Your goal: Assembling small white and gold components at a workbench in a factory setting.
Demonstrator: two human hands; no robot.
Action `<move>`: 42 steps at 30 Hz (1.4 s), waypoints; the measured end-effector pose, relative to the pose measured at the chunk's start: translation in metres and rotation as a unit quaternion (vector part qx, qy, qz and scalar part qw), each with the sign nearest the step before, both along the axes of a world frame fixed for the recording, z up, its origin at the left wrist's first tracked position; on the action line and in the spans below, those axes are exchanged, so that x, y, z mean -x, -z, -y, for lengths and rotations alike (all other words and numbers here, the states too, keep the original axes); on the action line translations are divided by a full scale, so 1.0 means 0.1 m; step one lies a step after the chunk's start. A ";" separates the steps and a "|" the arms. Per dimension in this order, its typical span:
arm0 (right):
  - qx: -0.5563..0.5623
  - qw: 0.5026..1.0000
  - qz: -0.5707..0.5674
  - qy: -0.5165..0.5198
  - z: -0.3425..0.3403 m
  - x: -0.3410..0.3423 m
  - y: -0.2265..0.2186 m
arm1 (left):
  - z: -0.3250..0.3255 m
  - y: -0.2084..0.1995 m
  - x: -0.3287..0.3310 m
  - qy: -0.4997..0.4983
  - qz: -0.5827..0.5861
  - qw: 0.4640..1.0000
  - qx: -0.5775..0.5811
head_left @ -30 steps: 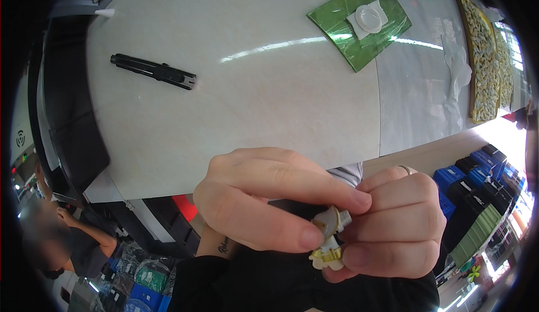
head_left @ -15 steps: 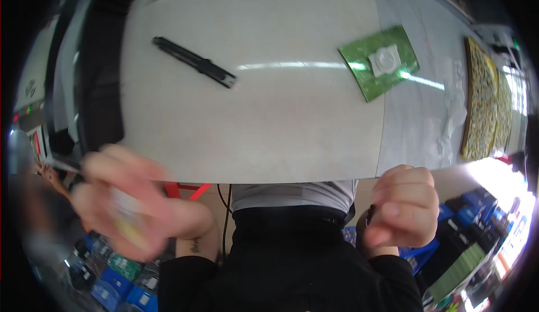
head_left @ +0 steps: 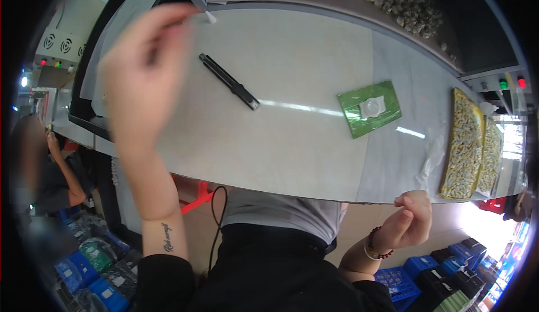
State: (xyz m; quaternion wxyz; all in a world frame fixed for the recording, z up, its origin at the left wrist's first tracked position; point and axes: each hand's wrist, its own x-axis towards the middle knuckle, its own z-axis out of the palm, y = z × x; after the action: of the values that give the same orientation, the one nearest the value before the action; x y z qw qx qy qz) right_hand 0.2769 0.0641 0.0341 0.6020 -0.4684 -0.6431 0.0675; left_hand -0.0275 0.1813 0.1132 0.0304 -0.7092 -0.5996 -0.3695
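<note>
Looking down from the head camera, the left hand [head_left: 140,70] is raised high over the left part of the pale table [head_left: 292,143], blurred, fingers stretched up toward the far edge. Its fingertips sit right by a small white piece [head_left: 210,17] near the table's back rim — honestly can't tell whether the fingers pinch it or are just beside it, the blur eats that detail. So I can't say if that hand is grasping or loose.

Right hand [head_left: 409,222] hangs below the near edge of the table on the right, fingers curled in loosely, thumb tip against the forefinger; nothing visible in it. A beaded bracelet [head_left: 377,251] sits on that wrist.

On the table: a black utility knife [head_left: 229,82] lies diagonally just right of the left hand, not touched. Further right there's a green square sheet [head_left: 369,108] with a small white round part [head_left: 371,107] on top. At the far right edge — two yellowish trays [head_left: 466,143] packed with small pale pieces, side by side. Blue crates [head_left: 410,273] stand on the floor below.
</note>
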 end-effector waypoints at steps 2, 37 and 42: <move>-0.002 1.000 -0.007 0.001 0.03 -0.05 0.01 | -0.31 0.13 -0.43 0.171 -0.075 0.982 0.027; 0.079 0.971 -0.036 0.223 -0.16 -1.46 -0.02 | 0.87 0.77 -0.82 0.301 0.722 0.407 0.472; 0.099 0.987 -0.126 0.032 -0.23 -0.79 -0.11 | 0.85 0.87 -0.86 0.370 0.760 0.300 0.441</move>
State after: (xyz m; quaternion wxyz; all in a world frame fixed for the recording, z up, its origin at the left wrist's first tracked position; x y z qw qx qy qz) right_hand 0.3562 0.0872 0.0450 0.6312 -0.5338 -0.5365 0.1697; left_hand 0.0583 0.0962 0.0265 -0.8964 -0.1675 -0.1033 -0.3970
